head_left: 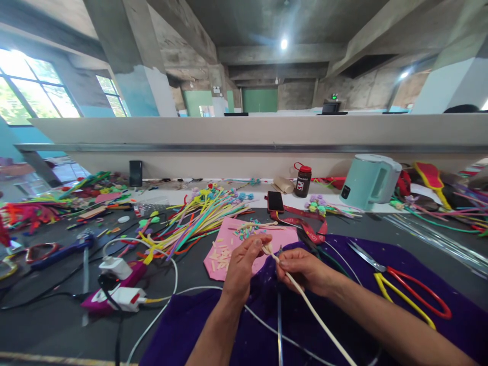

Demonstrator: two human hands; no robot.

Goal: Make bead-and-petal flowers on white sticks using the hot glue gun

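Observation:
A long cream pipe cleaner (313, 309) runs from between my hands down to the lower right. My left hand (242, 262) pinches its upper end, which looks folded or looped. Just below, my right hand (303, 268) grips the same strand between thumb and fingers. Behind my hands lies a pink sheet (287, 235) with short cream pieces (220, 263) and small teal and purple bits (246, 231). A thin metal rod (279, 325) stands out below my right hand over the purple cloth (183, 330). Part of the strand's end is hidden by my left fingers.
Scissors (387, 270) with red and yellow handles lie on the cloth at right. Coloured stems (202, 213) are heaped behind left. A power strip (133, 277) with white plugs and cables sits left. A phone (275, 202), bottle (302, 182) and mint kettle (360, 180) stand farther back.

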